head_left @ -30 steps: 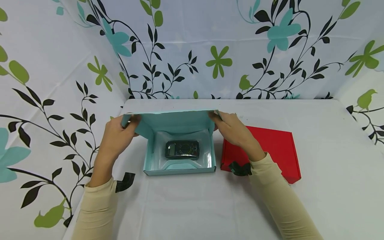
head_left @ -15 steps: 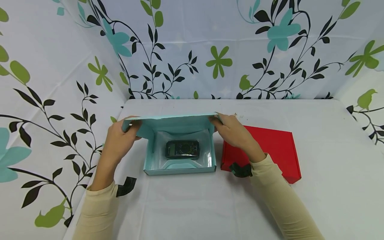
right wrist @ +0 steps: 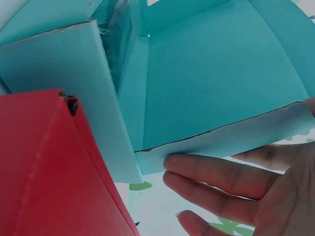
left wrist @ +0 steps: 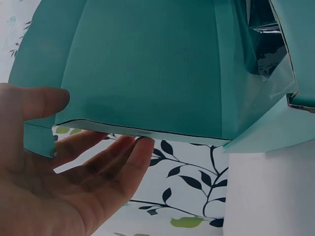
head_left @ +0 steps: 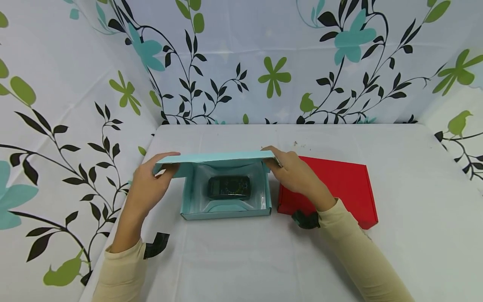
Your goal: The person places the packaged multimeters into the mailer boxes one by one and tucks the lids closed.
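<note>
A teal cardboard box [head_left: 226, 215] lies on the table, its hinged lid [head_left: 219, 157] raised and tilted forward over the back part. Inside, a dark digital multimeter [head_left: 229, 187] sits under clear plastic film, the lid's edge above it in the head view. My left hand [head_left: 149, 182] holds the lid's left corner. In the left wrist view its thumb lies against the front flap and the fingers reach along the outer side. At the right corner, my right hand [head_left: 296, 172] grips the lid; in the right wrist view its fingers [right wrist: 211, 172] touch the lid's side flap.
A red cardboard box [head_left: 345, 184], closed, lies right beside the teal box, partly under the right forearm. White cloth covers the table [head_left: 234, 260]. Patterned cloth [head_left: 226, 63] hangs behind and at the sides. Black straps [head_left: 156, 245] stick out at both cuffs.
Both hands have brought the lid's front edge down and toward the person, so the lid now covers more of the box's back. The multimeter and the red box stay put.
</note>
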### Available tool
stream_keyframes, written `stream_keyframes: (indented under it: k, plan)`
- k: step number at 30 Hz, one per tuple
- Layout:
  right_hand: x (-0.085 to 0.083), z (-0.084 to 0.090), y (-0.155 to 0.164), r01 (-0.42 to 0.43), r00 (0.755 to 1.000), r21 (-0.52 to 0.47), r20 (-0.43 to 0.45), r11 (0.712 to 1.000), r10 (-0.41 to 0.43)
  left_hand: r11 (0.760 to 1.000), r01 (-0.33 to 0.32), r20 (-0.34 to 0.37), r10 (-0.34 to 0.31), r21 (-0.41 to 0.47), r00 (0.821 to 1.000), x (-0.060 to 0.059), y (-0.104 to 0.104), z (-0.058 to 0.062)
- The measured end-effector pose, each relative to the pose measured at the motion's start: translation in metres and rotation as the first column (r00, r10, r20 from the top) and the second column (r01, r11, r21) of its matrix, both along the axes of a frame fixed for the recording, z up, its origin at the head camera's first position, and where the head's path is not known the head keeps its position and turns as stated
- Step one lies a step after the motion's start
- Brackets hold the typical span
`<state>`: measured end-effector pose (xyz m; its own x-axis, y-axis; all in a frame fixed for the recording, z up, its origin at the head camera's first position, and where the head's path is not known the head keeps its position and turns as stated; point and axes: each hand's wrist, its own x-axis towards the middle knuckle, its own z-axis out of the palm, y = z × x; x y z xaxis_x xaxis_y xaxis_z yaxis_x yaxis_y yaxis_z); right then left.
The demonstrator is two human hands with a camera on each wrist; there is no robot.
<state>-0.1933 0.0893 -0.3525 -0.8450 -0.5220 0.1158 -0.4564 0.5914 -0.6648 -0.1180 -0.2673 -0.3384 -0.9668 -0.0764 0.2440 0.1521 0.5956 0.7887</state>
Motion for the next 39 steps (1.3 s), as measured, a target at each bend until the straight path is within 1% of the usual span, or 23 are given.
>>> stream_keyframes:
  k: [2, 5, 9, 11, 13, 15, 18, 23, 27, 29, 33, 36, 39]
  plan:
    - [0.001, -0.001, -0.001, 0.006, 1.0, 0.005, -0.011, 1.0, -0.006, 1.0, -0.007, -0.035, 0.006, -0.011, 0.999, 0.004, 0.0, 0.001]
    - [0.004, -0.002, -0.001, 0.012, 1.0, 0.013, -0.015, 1.0, -0.012, 0.999, -0.009, -0.116, 0.004, -0.039, 0.993, 0.011, 0.001, 0.004]
    - [0.007, -0.001, -0.002, 0.013, 1.0, 0.034, -0.005, 0.999, -0.013, 0.997, 0.003, -0.226, -0.019, -0.071, 0.974, 0.022, 0.0, 0.005]
    - [0.009, -0.001, -0.002, 0.01, 1.0, 0.041, -0.005, 0.999, -0.01, 0.997, -0.009, -0.274, -0.013, -0.079, 0.962, 0.025, 0.001, 0.006]
    - [0.011, -0.001, -0.001, 0.006, 1.0, 0.047, -0.004, 0.999, -0.006, 0.996, -0.024, -0.313, -0.004, -0.083, 0.95, 0.028, 0.002, 0.007]
    - [0.012, -0.002, -0.001, 0.004, 1.0, 0.054, -0.006, 0.999, -0.003, 0.996, -0.033, -0.337, 0.003, -0.083, 0.942, 0.03, 0.003, 0.008]
    - [0.013, -0.004, 0.0, -0.01, 1.0, 0.055, 0.001, 0.998, 0.01, 0.995, -0.036, -0.348, 0.004, -0.088, 0.937, 0.032, 0.003, 0.008]
    - [0.014, -0.004, 0.003, -0.067, 0.997, 0.027, 0.037, 0.997, 0.066, 0.993, -0.061, -0.328, 0.024, -0.104, 0.944, 0.034, 0.003, 0.006]
    - [0.016, 0.002, 0.007, -0.1, 0.992, 0.038, 0.086, 0.994, 0.097, 0.994, -0.062, -0.32, 0.028, -0.095, 0.947, 0.036, 0.003, 0.003]
    - [0.018, 0.009, 0.01, -0.088, 0.992, 0.057, 0.094, 0.994, 0.082, 0.995, -0.055, -0.326, 0.024, -0.086, 0.945, 0.037, 0.004, 0.002]
    - [0.025, 0.025, 0.016, -0.024, 0.998, 0.08, 0.063, 0.996, 0.019, 0.996, -0.048, -0.34, 0.018, -0.08, 0.94, 0.038, 0.004, 0.001]
    - [0.03, 0.034, 0.021, 0.004, 1.0, 0.048, 0.027, 0.999, -0.005, 0.995, -0.048, -0.338, 0.017, -0.084, 0.941, 0.039, 0.004, 0.0]
    - [0.035, 0.036, 0.025, 0.019, 1.0, 0.004, -0.002, 1.0, -0.019, 0.994, -0.051, -0.325, 0.018, -0.093, 0.946, 0.04, 0.004, 0.0]
